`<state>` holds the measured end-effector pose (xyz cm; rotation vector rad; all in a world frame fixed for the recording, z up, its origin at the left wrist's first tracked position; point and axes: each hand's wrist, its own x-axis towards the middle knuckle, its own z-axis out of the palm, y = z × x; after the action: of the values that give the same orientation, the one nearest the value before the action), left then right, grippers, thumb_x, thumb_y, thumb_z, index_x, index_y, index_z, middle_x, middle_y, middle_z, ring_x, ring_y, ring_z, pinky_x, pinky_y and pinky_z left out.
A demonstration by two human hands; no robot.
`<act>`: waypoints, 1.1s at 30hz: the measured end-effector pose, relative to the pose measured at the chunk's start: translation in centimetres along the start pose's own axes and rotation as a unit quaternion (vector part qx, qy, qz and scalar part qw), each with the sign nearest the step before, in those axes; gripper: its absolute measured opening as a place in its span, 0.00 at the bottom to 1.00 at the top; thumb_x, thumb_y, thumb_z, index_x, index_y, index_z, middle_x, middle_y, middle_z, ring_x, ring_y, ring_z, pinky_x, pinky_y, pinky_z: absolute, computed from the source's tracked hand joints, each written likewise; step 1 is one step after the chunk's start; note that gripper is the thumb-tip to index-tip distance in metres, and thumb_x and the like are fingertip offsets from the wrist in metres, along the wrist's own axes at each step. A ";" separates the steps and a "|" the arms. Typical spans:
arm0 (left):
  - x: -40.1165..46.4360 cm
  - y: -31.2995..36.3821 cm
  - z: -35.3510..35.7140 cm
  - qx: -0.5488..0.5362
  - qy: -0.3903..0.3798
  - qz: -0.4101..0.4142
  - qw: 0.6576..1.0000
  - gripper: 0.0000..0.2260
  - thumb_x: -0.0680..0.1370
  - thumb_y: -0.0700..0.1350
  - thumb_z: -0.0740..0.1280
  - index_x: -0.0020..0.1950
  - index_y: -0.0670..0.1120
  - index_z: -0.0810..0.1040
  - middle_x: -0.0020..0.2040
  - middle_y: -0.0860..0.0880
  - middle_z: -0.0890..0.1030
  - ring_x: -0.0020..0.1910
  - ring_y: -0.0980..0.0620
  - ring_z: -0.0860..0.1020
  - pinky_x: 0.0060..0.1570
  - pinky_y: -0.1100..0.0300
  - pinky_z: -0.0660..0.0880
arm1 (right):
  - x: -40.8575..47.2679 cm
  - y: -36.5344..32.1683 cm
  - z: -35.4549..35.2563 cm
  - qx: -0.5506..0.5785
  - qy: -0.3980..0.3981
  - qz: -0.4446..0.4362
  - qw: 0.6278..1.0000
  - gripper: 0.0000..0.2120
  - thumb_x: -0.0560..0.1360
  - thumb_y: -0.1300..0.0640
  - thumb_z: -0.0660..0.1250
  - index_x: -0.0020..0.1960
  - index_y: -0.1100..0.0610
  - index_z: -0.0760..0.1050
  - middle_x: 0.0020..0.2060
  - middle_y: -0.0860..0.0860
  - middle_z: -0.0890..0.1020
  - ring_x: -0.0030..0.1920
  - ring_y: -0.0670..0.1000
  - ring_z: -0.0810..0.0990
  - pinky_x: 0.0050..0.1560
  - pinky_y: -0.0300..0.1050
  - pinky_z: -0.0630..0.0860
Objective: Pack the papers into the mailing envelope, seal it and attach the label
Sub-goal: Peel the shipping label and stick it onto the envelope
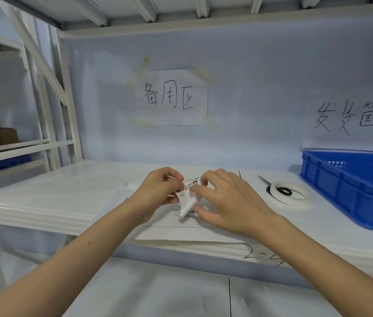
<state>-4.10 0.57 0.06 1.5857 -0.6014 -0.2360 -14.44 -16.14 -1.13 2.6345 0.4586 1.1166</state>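
A small printed label (186,190) is held up over the white shelf (50,197), a curled white strip (187,208) hanging from its lower edge. My left hand (158,191) pinches the label's left side. My right hand (224,200) pinches its right top corner with finger and thumb. Under both hands lies the white mailing envelope (181,232), flat on the shelf, its left end (127,187) showing behind my left wrist. Whether the papers are inside cannot be seen.
A roll of clear tape (288,194) lies to the right, with scissors (264,180) behind it. A blue plastic crate (350,186) stands at the far right. Handwritten paper signs (171,97) hang on the back wall. A shelf upright (64,106) stands at the left.
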 end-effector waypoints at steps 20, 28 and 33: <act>0.6 -1.0 -3.5 -0.034 0.024 -0.101 0.994 0.08 0.79 0.30 0.58 0.51 0.39 0.75 0.41 0.40 0.78 0.28 0.52 0.79 0.28 0.65 0.76 | 3.3 -0.6 2.9 0.027 -0.090 -0.135 0.986 0.12 0.78 0.45 0.54 0.52 0.50 0.73 0.39 0.49 0.81 0.43 0.56 0.78 0.37 0.47 0.72; 1.0 -2.0 -3.8 -0.064 0.046 -0.105 0.991 0.11 0.76 0.29 0.57 0.50 0.40 0.76 0.43 0.40 0.75 0.32 0.49 0.78 0.40 0.56 0.83 | 3.5 -1.4 4.0 0.062 0.023 -0.107 0.992 0.11 0.74 0.53 0.63 0.35 0.56 0.76 0.31 0.51 0.78 0.33 0.55 0.77 0.29 0.42 0.67; 0.9 -1.8 -4.0 -0.015 0.084 -0.076 0.993 0.12 0.75 0.29 0.58 0.45 0.42 0.78 0.44 0.39 0.75 0.35 0.46 0.76 0.26 0.66 0.75 | 3.3 0.1 4.3 0.032 0.021 -0.122 0.992 0.12 0.77 0.54 0.59 0.40 0.57 0.78 0.35 0.50 0.81 0.36 0.55 0.78 0.32 0.46 0.73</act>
<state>-0.92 3.55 -1.07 1.6060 -0.3451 -0.2220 -9.11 -15.41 -1.81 2.5262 0.8136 1.0959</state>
